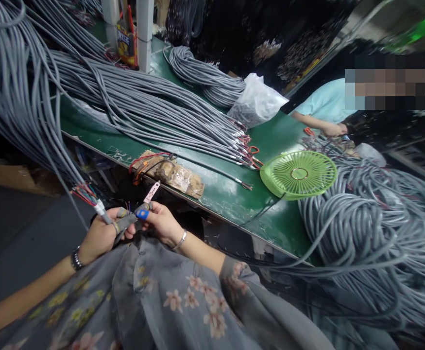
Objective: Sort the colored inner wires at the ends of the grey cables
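A grey cable (105,215) with a white band near its end passes into my left hand (101,234), whose fingers are wrapped round it. Close beside it, my right hand (163,224) is closed in a pinch at the cable's fine wires, with blue on the thumb or held there. A small pink tool (151,192) sticks up from the right fingers. Grey covers or tape are on some fingertips, and the exact contact is too small to tell. Colored wire ends (84,193) of a hanging cable bundle show just above my left hand.
Long grey cables (154,107) lie across the green table (230,206). A taped block (172,176) sits at its front edge. A green fan (298,174), a plastic bag (258,99) and a large cable heap (372,233) are to the right. Another person's hand (334,130) works beyond.
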The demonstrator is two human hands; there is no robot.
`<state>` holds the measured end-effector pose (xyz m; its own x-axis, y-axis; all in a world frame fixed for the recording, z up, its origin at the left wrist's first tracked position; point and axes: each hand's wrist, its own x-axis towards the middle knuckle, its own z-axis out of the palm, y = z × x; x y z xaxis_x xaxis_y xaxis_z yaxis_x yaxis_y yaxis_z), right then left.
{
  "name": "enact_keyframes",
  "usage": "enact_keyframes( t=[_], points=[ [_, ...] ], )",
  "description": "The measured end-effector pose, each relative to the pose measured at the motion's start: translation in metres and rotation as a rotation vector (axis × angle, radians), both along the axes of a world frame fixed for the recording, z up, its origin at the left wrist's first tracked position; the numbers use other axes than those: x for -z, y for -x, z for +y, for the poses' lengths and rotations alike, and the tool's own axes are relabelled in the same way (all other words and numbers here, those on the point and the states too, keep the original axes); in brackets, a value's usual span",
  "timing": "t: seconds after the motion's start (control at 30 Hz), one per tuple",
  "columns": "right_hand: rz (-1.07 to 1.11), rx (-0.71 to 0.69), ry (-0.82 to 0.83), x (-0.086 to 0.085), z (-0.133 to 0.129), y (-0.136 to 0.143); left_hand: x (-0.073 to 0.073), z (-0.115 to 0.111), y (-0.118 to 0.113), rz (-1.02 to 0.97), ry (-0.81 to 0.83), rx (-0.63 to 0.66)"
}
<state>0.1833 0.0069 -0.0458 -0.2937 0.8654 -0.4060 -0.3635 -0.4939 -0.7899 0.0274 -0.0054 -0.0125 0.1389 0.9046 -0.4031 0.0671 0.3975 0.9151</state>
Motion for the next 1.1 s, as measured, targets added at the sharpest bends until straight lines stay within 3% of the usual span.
enact_keyframes(
  t=[0.4,0.77,0.97,1.1],
  points=[
    [-0.111,-0.040,-0.104,-0.012,0.001,-0.002,0.000,0.000,-0.001,0.050,0.045,0.072],
    [0.062,0.121,0.073,0.001,0.002,-0.007,-0.001,-0.001,0.001,0.007,-0.016,0.032],
    [0.106,-0.022,0.024,-0.001,-0.004,-0.016,0.003,-0.003,0.005,-0.012,-0.023,0.001],
    [0.022,-0.015,-0.051,-0.005,-0.004,-0.007,-0.001,-0.003,0.002,0.003,-0.019,-0.002]
  ],
)
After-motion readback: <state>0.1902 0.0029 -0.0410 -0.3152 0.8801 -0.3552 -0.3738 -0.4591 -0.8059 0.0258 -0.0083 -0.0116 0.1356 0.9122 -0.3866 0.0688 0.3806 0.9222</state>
